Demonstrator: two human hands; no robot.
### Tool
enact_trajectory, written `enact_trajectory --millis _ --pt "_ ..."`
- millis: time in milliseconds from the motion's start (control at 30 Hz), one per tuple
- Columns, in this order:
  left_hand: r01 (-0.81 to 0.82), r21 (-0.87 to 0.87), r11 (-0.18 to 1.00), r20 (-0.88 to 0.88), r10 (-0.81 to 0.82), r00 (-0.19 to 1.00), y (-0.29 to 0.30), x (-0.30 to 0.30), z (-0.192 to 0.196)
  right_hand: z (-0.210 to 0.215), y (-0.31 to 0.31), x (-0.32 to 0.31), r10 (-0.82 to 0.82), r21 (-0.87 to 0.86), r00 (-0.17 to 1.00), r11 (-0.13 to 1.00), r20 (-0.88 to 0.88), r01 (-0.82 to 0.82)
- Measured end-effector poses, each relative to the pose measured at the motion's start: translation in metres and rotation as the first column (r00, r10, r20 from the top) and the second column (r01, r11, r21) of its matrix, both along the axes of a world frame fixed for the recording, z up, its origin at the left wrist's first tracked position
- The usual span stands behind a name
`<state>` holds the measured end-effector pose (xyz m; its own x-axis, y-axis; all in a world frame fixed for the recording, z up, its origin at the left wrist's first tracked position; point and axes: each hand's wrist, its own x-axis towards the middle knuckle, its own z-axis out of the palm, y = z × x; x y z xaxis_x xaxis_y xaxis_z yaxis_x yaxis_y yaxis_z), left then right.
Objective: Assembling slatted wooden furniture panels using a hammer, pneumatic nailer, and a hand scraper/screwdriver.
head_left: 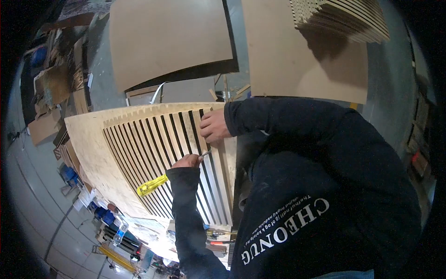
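Observation:
A slatted wooden panel (160, 139) with dark gaps between its strips lies on a pale wooden board (88, 139). My left hand (187, 161) rests low over the slats, closed around a thin grey rod-like tool (205, 153), whose exact kind is too small to tell. Just beyond it, my right hand (215, 126) has its fingers bent and pressed together on a slat near the panel's right side. Whether anything small sits under those fingers is hidden. A yellow elongated object (152, 185) lies across the slats beside my left sleeve.
Large brown sheets (172, 37) lie beyond the work surface. A stack of slatted panels (344, 18) stands on another brown sheet (278, 65) at the far right. A plastic bottle (120, 234) and tools (220, 242) are near the lower edge. Wood scraps (53, 86) lie at the left.

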<state>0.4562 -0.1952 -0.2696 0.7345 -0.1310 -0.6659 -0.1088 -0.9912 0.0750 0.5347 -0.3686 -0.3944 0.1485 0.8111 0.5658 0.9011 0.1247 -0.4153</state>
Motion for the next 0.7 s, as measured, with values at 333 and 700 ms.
enact_trajectory --millis 333,700 --pt "-0.124 0.025 0.992 0.024 0.123 0.992 -0.008 -0.003 -0.005 0.002 -0.011 0.036 -0.018 0.017 0.999 1.0 0.046 0.018" --pt "-0.164 -0.056 0.985 0.215 0.172 0.961 -0.022 0.017 -0.013 0.008 -0.017 0.054 -0.023 -0.149 0.999 0.989 -0.023 0.019"
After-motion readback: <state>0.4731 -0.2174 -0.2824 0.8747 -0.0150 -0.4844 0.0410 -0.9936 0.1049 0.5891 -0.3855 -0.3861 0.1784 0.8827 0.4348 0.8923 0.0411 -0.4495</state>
